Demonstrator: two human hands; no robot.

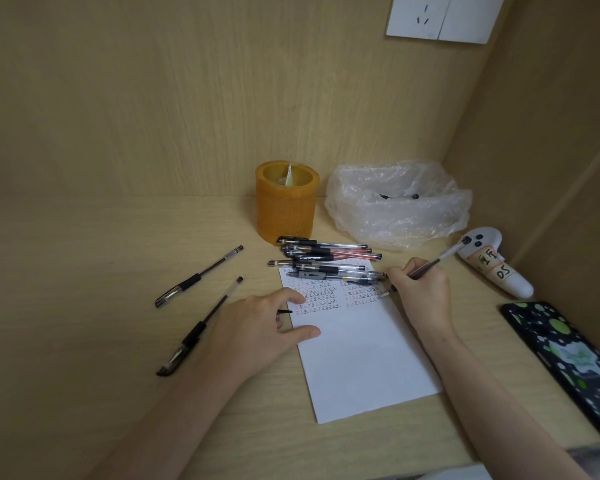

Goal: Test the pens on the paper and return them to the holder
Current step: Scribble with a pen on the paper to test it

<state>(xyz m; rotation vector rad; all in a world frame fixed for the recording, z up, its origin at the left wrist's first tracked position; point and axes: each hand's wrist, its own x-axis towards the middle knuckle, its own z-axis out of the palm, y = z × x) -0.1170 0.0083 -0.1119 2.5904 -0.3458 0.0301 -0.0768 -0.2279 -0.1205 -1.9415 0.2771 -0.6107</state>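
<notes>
A white sheet of paper point(357, 355) lies on the wooden desk, its upper part covered with small red and black marks. My right hand point(420, 289) grips a pen point(440, 259) with its tip on the paper's right edge. My left hand point(260, 327) rests on the paper's left edge, with a small black pen cap point(285, 311) held under its fingers. Several pens point(326, 258) lie in a pile across the paper's top edge. The orange cylindrical holder point(286, 202) stands upright behind the pile. Two black pens point(198, 277) point(200, 327) lie to the left.
A crumpled clear plastic bag point(399, 202) holding pen parts sits right of the holder. A white controller with labels point(496, 265) and a dark phone with green spots point(568, 358) lie at the right, near the side wall. A wall socket point(440, 15) is above.
</notes>
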